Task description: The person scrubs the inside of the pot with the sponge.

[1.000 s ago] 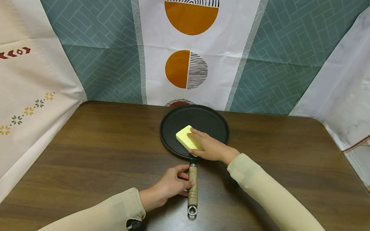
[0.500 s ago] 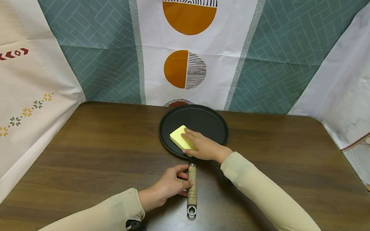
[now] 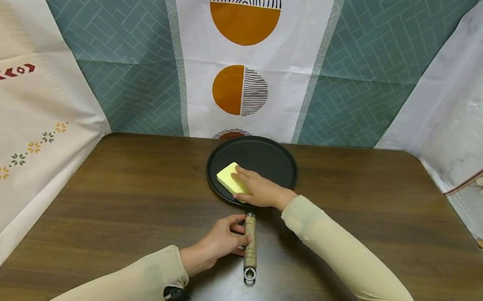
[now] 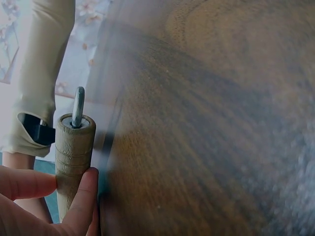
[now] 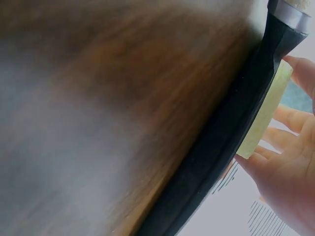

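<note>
Evidently the yellow sponge (image 3: 228, 178) is sliding leftward over the black pan (image 3: 270, 157): compared with a second ago it is sitting closer to the left part of the rim, and the right hand (image 3: 262, 190) is travelling along with it. That hand is holding the sponge, its fingers lying over the top face and its thumb staying by the near edge; from the right wrist, the thumb is showing at one end of the block and the other fingers are touching its back, while the opposite flat side is lying against the pan. Meanwhile the left hand (image 3: 219, 239) is gripping the wooden handle (image 3: 252, 246) between thumb and fingers, keeping the same hold as before, and the pan is staying where it was on the table (image 3: 141, 183). The handle is pointing toward the person, its metal ring (image 3: 249, 274) sticking out past the grip.

For the wiping that seems to be going on, this shift is probably meaning that the near left area is getting its turn, while the far part of the surface is lying uncovered. That steady hold is likely helping, too, by stopping the pan from turning under the pressure.
</note>
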Tool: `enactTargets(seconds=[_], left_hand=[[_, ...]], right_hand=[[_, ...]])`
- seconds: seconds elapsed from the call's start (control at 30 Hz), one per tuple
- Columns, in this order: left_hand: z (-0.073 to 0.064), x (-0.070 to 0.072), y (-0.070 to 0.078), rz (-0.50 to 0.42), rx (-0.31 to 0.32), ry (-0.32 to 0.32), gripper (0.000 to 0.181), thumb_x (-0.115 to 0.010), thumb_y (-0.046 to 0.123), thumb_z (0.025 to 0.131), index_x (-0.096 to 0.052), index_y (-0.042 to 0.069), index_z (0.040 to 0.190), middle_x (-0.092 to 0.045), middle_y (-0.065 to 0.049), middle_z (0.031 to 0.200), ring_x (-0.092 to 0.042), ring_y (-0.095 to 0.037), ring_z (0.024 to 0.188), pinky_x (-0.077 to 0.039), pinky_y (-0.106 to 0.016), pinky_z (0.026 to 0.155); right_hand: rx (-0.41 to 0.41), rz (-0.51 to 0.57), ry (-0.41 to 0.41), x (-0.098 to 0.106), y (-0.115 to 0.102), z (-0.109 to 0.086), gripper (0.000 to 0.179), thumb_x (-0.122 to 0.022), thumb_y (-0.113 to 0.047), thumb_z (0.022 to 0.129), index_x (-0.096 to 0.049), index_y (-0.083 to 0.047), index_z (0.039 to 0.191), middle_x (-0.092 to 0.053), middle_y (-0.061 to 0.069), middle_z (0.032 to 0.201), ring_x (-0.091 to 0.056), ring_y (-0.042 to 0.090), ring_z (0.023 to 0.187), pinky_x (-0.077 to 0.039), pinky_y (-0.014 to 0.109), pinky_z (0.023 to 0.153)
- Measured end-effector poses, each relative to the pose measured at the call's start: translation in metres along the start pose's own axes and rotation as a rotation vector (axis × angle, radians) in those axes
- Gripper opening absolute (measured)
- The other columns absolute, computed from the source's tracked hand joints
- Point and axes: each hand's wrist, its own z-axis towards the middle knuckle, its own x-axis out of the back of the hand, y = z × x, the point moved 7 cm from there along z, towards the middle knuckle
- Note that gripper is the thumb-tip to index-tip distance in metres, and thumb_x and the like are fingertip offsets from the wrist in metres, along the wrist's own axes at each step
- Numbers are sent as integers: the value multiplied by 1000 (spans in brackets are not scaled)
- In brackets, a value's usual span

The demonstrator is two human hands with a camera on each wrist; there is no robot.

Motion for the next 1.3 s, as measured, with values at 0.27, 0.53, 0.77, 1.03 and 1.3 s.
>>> enactTargets(seconds=[0.27, 0.53, 0.77, 1.03, 1.3], left_hand=[[1, 0, 1, 7, -1, -1, 64, -62, -7, 88, -29, -14, 142, -46, -20, 105, -57, -18, 77, -61, -38, 68], [1, 0, 0, -2, -2, 1, 64, -62, -7, 87, -29, -14, 142, -46, -21, 106, -56, -19, 77, -60, -39, 68], [2, 0, 1, 3, -9, 3, 65, -62, -7, 87, -29, -14, 142, -45, -21, 107, -56, -19, 78, -60, -39, 67], [2, -2, 1, 7, -8, -3, 65, -62, -6, 87, -28, -14, 142, -45, -22, 107, -56, -19, 79, -60, -39, 67], [1, -4, 1, 3, -15, -2, 64, -62, -6, 87, -29, -14, 141, -45, -21, 106, -57, -18, 78, -60, -39, 67]], right_hand=[[-19, -8, -28, 0, -3, 8, 66, -53, -36, 99, -27, -6, 151, -11, 15, 159, -18, 34, 143, -22, 46, 118], [-26, -32, -48, 2, -10, 15, 65, -52, -34, 100, -26, -4, 151, -11, 17, 158, -19, 36, 142, -23, 44, 118], [-62, -59, -54, 2, -12, 26, 65, -51, -34, 100, -24, -5, 152, -10, 16, 159, -20, 36, 142, -24, 44, 117], [-105, -82, -55, 2, -13, 33, 65, -51, -35, 100, -25, -6, 152, -10, 16, 159, -22, 35, 142, -26, 43, 116], [-121, -66, -49, 4, -13, 37, 65, -53, -35, 99, -26, -7, 152, -11, 16, 159, -22, 36, 142, -26, 44, 116]])
